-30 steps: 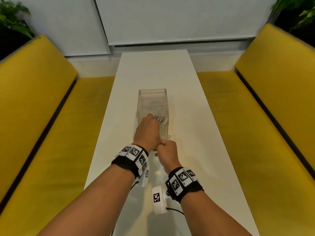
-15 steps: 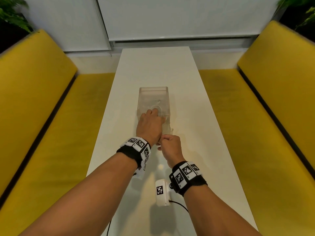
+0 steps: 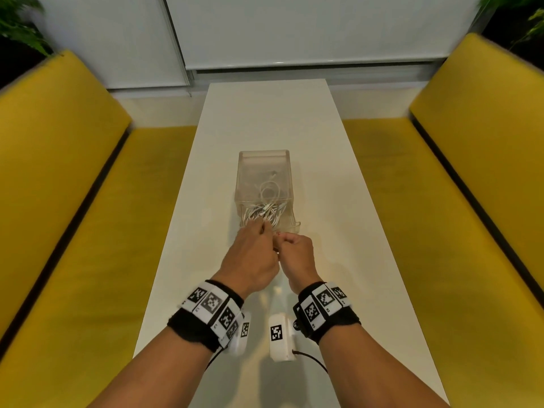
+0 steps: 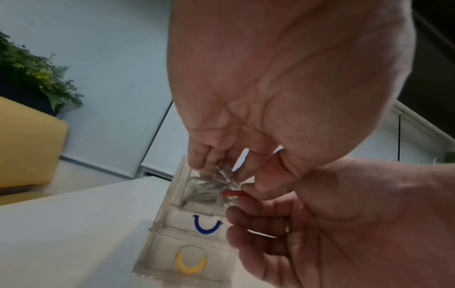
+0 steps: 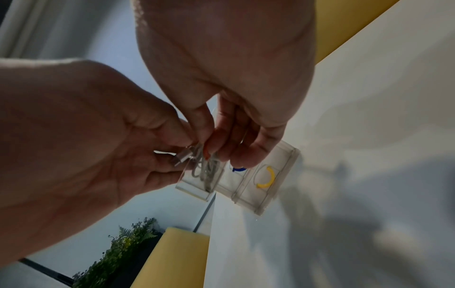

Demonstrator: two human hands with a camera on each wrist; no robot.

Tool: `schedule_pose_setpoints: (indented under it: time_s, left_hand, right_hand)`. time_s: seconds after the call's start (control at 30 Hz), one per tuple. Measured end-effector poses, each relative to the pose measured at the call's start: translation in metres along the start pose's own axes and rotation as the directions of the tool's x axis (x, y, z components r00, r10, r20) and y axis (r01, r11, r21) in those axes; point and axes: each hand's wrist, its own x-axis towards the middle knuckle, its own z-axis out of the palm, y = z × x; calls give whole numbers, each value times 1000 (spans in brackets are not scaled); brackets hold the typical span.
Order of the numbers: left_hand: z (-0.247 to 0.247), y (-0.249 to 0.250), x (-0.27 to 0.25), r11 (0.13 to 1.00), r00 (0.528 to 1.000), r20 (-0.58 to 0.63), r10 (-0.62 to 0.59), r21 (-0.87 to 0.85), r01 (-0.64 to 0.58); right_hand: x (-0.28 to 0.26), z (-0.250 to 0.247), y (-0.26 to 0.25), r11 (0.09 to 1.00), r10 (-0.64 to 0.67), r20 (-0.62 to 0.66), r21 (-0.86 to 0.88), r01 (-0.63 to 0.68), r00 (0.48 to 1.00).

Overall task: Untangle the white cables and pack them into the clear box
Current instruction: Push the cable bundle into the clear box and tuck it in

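Observation:
A clear box (image 3: 246, 172) with three stacked drawers stands mid-table. Its top drawer (image 3: 290, 228) is pulled out toward me and holds a bundle of white cables (image 3: 265, 213). My left hand (image 3: 259, 230) reaches into the drawer's near end, fingers curled on the cables (image 4: 209, 187) and a connector (image 5: 183, 155). My right hand (image 3: 279, 240) sits right beside it, pinching the drawer's red handle (image 4: 232, 193) at the front. The lower drawers carry a blue handle (image 4: 208, 227) and a yellow handle (image 4: 189, 263). Both hands touch each other.
The long white table (image 3: 270, 113) runs away from me between two yellow benches (image 3: 73, 201) (image 3: 456, 187). A white blind (image 3: 294, 30) closes the far end, with plants (image 3: 17, 28) in the corners.
My left hand reached forward over the box, then drew back to the drawer's near end, uncovering the cables. The right hand stayed at the drawer front.

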Motion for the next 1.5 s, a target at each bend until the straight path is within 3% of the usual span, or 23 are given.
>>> schedule_pose_setpoints:
  time_s: [0.1,0.2,0.27,0.37,0.5,0.8,0.97,1.17,1.3,1.4,1.5]
  left_hand:
    - [-2,-5,10,997,995,98,-25,76,18]
    - [-12,-9,17,999,995,91,-31,-40,35]
    - [-15,-15,13,981,998,-60,-31,-193,19]
    - [-7,-30,3,960,925,-363,-111,-279,6]
    - [0,-45,7,971,886,-445,-132,-237,25]
    - [-23,-22,38,964,915,-331,-229,-204,167]
    - [-21,-3,34,964,947,-206,-246,-156,216]
    - [-27,-5,54,957,938,-227,-261,-187,221]
    - [-29,-14,58,967,906,-339,-252,-118,225]
    - [-25,-16,54,943,890,-329,-317,-215,256]
    - [-17,-14,45,943,901,-326,-288,-263,206]
  right_hand:
    - [3,3,-2,1000,3,-8,-10,-3,1000]
    - [7,7,-7,1000,14,-6,11,-14,1000]
    - [10,8,-10,1000,28,12,2,-28,1000]
    - [9,7,-11,999,45,3,-7,-45,999]
    - [7,8,-11,999,51,-15,2,-51,999]
    - [7,7,-10,999,51,-25,11,-51,998]
    - [9,8,-8,999,46,-27,9,-46,999]
    - [11,9,-11,999,51,-24,9,-51,998]
    - [18,15,-16,996,86,-29,29,-85,996]
    - [19,16,-16,994,99,-26,45,-98,995]
    - [19,17,-14,994,98,-27,42,-96,995]
